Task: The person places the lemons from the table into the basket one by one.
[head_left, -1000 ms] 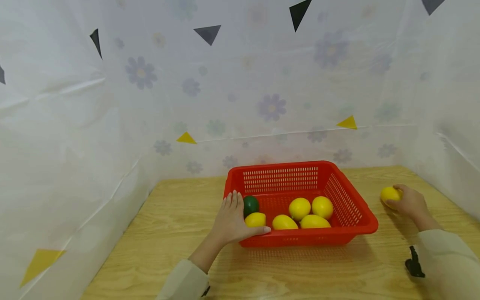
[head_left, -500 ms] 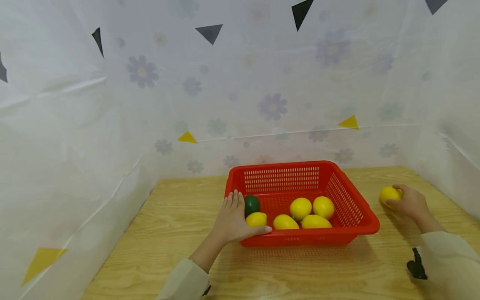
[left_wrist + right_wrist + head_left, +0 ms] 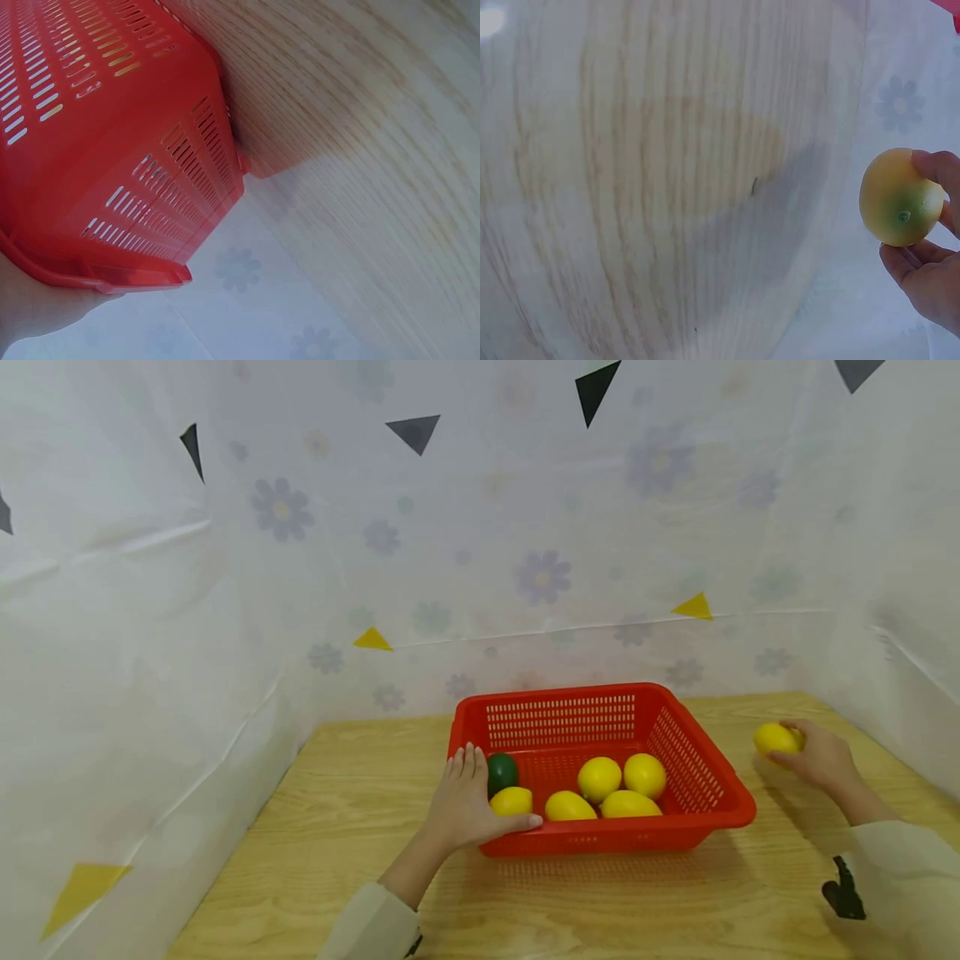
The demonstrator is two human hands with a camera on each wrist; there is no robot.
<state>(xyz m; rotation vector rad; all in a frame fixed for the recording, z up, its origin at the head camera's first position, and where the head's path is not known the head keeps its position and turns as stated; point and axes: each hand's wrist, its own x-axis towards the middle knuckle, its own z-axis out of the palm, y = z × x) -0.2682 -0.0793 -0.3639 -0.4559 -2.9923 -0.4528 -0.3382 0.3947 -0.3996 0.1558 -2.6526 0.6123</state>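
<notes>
My right hand (image 3: 825, 762) pinches a yellow lemon (image 3: 776, 739) between thumb and fingers, right of the red basket (image 3: 690, 822). In the right wrist view the lemon (image 3: 900, 196) shows a greenish stem end, and it hangs above the table. My left hand (image 3: 467, 806) rests on the basket's near left corner, fingers straight along the left rim and thumb along the front rim. Inside the basket lie several yellow lemons (image 3: 599, 778) and a dark green rounded fruit (image 3: 502, 772), partly hidden by the left hand. The left wrist view shows the basket's slotted wall (image 3: 112, 150).
The basket stands on a wood-grain table (image 3: 360, 793), near its back edge. A white flower-patterned sheet (image 3: 480, 527) hangs behind and along both sides. Black and yellow triangles are on it. Dark straps show at both sleeves.
My right hand has raised the lemon off the table and shifted it slightly to the left. The left hand and the basket stay in place.
</notes>
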